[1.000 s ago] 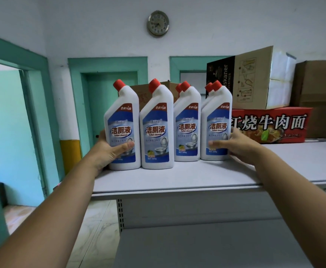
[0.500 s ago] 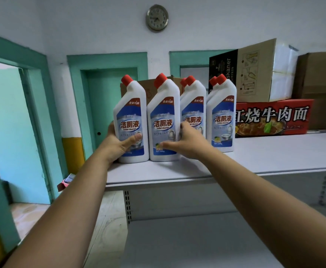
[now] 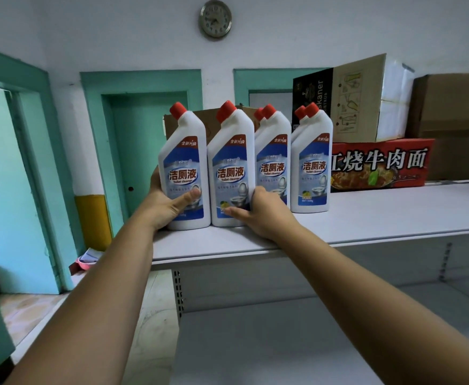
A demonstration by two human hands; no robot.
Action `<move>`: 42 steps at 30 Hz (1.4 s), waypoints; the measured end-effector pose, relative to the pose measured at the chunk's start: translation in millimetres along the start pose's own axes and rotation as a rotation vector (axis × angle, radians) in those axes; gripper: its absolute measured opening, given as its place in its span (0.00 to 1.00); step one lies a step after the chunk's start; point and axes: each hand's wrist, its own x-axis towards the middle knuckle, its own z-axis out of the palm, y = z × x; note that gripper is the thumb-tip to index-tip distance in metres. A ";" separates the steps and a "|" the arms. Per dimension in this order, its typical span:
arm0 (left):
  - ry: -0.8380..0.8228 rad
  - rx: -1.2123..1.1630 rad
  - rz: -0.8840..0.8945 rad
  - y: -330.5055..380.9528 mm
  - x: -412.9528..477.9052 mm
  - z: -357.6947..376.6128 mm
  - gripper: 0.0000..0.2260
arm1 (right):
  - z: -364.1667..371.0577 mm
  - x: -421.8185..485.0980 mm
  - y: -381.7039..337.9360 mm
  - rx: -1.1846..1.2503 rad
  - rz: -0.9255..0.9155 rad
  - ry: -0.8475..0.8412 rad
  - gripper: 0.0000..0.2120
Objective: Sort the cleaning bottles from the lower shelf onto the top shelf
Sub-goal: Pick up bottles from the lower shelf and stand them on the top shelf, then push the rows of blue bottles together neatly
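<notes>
Nearest you, at the bottom right of the frame, lies the pale lower shelf (image 3: pixel 311 343), with both your forearms reaching up over it. Above it, across the middle of the frame, runs the top shelf (image 3: pixel 380 218), and the cleaning bottles stand upright in a row near its front edge.

Your left hand (image 3: pixel 169 207) grips the first bottle (image 3: pixel 184 162), the leftmost in the row: the thumb lies across the lower label and the fingers wrap round its far side. Your right hand (image 3: pixel 263 215) holds the second bottle (image 3: pixel 232 168) low down, thumb on its front and fingers tucked into the gap beside the third bottle (image 3: pixel 273 162). These two bottles touch side by side. The fourth bottle (image 3: pixel 312 168) stands just beside the third, untouched. Extra red caps show behind the third and fourth, so more bottles stand there.

Farther back, right of centre, a red noodle carton (image 3: pixel 380 162) carries a tilted cardboard box (image 3: pixel 361 98), with a brown box (image 3: pixel 455 112) at the right edge. A round clock (image 3: pixel 215 18) hangs on the wall at top centre.
</notes>
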 end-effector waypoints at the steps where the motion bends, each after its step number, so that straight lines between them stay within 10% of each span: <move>1: 0.005 0.009 -0.008 1.4 -1.6 -0.1 0.43 | -0.5 -0.1 -0.4 -0.006 0.002 -0.006 0.31; 16: -0.208 0.623 -0.140 27.0 -81.9 -3.8 0.15 | -43.6 -59.7 8.5 -0.286 0.043 -0.202 0.21; 20: -0.178 0.962 -0.063 33.6 -106.7 19.6 0.28 | -56.8 -75.0 20.0 -0.251 0.059 -0.154 0.19; 42: -0.324 0.528 0.520 197.9 -222.7 426.0 0.09 | -336.0 -290.3 286.8 -0.552 0.388 0.256 0.12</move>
